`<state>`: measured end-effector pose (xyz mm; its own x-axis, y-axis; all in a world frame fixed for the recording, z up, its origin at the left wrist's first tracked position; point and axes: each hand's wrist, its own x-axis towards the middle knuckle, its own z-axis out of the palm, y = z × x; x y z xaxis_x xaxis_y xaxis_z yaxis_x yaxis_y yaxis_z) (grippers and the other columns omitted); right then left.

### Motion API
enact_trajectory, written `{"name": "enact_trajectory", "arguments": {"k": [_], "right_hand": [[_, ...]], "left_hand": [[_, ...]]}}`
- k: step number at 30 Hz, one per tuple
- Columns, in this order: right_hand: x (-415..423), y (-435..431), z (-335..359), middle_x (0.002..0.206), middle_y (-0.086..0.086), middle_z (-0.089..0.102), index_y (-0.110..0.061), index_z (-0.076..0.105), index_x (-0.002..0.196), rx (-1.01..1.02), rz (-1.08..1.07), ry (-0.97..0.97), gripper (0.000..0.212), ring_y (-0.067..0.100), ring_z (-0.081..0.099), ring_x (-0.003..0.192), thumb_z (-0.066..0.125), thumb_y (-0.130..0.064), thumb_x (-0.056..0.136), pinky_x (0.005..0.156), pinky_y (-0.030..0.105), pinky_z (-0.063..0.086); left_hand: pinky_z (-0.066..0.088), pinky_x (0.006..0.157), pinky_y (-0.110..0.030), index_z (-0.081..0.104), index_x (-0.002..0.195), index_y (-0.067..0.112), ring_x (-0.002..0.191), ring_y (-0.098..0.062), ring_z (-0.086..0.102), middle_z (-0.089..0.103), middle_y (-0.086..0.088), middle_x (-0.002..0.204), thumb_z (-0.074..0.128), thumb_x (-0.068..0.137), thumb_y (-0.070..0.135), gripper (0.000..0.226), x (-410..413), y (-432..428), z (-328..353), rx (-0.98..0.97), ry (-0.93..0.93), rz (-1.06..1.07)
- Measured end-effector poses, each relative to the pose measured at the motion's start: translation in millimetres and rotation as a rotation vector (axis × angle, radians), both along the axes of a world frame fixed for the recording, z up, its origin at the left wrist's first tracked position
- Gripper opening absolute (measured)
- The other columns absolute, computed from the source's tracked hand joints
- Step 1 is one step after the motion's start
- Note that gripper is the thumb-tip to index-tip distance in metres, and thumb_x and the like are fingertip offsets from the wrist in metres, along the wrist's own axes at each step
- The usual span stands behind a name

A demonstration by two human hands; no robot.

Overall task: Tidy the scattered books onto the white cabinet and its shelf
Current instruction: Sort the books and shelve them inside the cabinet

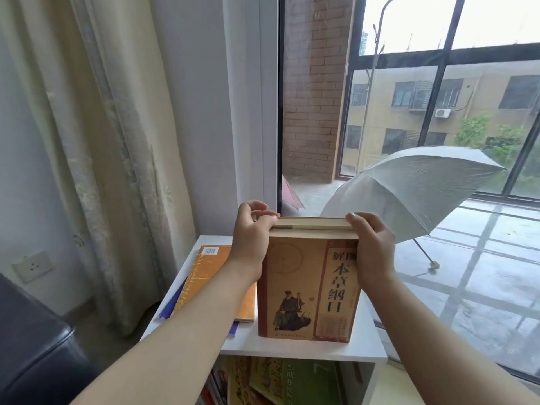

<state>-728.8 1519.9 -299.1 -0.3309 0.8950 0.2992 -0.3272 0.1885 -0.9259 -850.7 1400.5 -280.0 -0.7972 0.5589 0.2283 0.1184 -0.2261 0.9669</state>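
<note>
Thick brown book (301, 287) stands on its lower edge on top of the white cabinet (292, 350), cover toward the camera, with a second book (314, 222) upright directly behind it. Left hand (251, 232) is curled over the upper left corner of the pair and right hand (372, 247) over the upper right, both gripping. Orange book (210, 276) lies flat to the left over a blue book (171, 308); shelf books (263, 381) sit in the compartment below, and an open umbrella (409, 194) lies beyond the glass.

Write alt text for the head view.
The left hand and right hand grip the top of a brown book standing upright on the white cabinet. An orange book lies beside it; an open umbrella sits beyond the glass.
</note>
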Motion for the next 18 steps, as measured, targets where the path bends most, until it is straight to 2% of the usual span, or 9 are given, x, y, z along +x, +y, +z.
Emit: {"name": "enact_trajectory", "arguments": {"k": [1, 4, 6, 7, 9, 12, 15, 17, 18], "right_hand": [[0, -1, -3, 0.081, 0.002, 0.062, -0.024, 0.063, 0.080, -0.006, 0.051, -0.010, 0.001, 0.021, 0.059, 0.080, 0.064, -0.026, 0.079, 0.073, 0.033, 0.048], [6, -2, -10, 0.084, 0.006, 0.063, -0.022, 0.060, 0.093, -0.057, 0.215, -0.025, 0.012, 0.016, 0.063, 0.070, 0.065, -0.028, 0.083, 0.063, 0.028, 0.054], [9, -3, -17, 0.086, 0.006, 0.064, -0.018, 0.057, 0.101, -0.060, 0.273, -0.065, 0.027, 0.014, 0.065, 0.071, 0.062, -0.040, 0.085, 0.061, 0.024, 0.055], [12, -3, -21, 0.088, 0.006, 0.064, -0.018, 0.055, 0.103, -0.049, 0.281, -0.084, 0.031, 0.015, 0.065, 0.074, 0.061, -0.042, 0.083, 0.060, 0.022, 0.055], [17, -3, -26, 0.090, 0.006, 0.065, -0.018, 0.054, 0.104, -0.032, 0.317, -0.113, 0.032, 0.017, 0.066, 0.078, 0.067, -0.033, 0.080, 0.058, 0.020, 0.055], [27, -1, -36, 0.095, 0.005, 0.069, -0.012, 0.053, 0.113, 0.017, 0.442, -0.243, 0.050, 0.021, 0.069, 0.088, 0.079, -0.015, 0.071, 0.065, 0.026, 0.055], [35, -3, -44, 0.098, 0.002, 0.071, -0.010, 0.052, 0.119, 0.045, 0.471, -0.348, 0.049, 0.018, 0.069, 0.092, 0.074, -0.003, 0.076, 0.067, 0.027, 0.055], [43, -11, -45, 0.098, 0.003, 0.071, -0.009, 0.055, 0.117, 0.034, 0.452, -0.326, 0.050, 0.021, 0.069, 0.093, 0.076, -0.008, 0.072, 0.066, 0.028, 0.055], [46, -15, -45, 0.097, 0.005, 0.072, -0.008, 0.056, 0.116, 0.024, 0.454, -0.297, 0.054, 0.023, 0.069, 0.092, 0.078, -0.015, 0.068, 0.065, 0.028, 0.055]], "left_hand": [[0.050, 0.080, -0.036, 0.049, 0.089, 0.025, 0.093, -0.021, 0.056, 0.058, -0.006, 0.098, 0.052, 0.091, 0.012, 0.013, -2, -1, -2, 0.002, 0.022, 0.010], [0.049, 0.070, -0.027, 0.051, 0.092, 0.025, 0.090, -0.018, 0.056, 0.057, -0.005, 0.097, 0.047, 0.096, 0.028, 0.006, -1, -6, -8, -0.019, 0.051, -0.094], [0.046, 0.076, -0.025, 0.050, 0.103, 0.032, 0.098, -0.018, 0.058, 0.058, -0.003, 0.104, 0.051, 0.086, 0.048, 0.024, -1, -13, -21, -0.059, 0.004, -0.261], [0.045, 0.078, -0.024, 0.049, 0.109, 0.033, 0.103, -0.018, 0.058, 0.060, -0.001, 0.109, 0.057, 0.078, 0.050, 0.037, -1, -17, -27, -0.102, -0.021, -0.350], [0.045, 0.081, -0.023, 0.049, 0.114, 0.030, 0.108, -0.018, 0.058, 0.063, 0.002, 0.110, 0.069, 0.072, 0.033, 0.047, -1, -26, -41, -0.225, -0.002, -0.464], [0.049, 0.083, -0.028, 0.050, 0.114, 0.029, 0.109, -0.020, 0.058, 0.063, 0.000, 0.112, 0.071, 0.076, 0.009, 0.048, -4, -30, -56, -0.313, -0.006, -0.449], [0.050, 0.083, -0.029, 0.050, 0.113, 0.029, 0.107, -0.019, 0.058, 0.064, 0.001, 0.110, 0.075, 0.073, 0.012, 0.050, 0, -32, -55, -0.317, -0.001, -0.391], [0.051, 0.086, -0.032, 0.050, 0.114, 0.030, 0.106, -0.018, 0.059, 0.064, 0.003, 0.109, 0.079, 0.066, 0.020, 0.057, 6, -39, -56, -0.333, 0.048, -0.371], [0.051, 0.084, -0.029, 0.049, 0.112, 0.032, 0.103, -0.015, 0.059, 0.064, 0.005, 0.107, 0.079, 0.065, 0.021, 0.056, 9, -43, -57, -0.340, 0.071, -0.357]]}}
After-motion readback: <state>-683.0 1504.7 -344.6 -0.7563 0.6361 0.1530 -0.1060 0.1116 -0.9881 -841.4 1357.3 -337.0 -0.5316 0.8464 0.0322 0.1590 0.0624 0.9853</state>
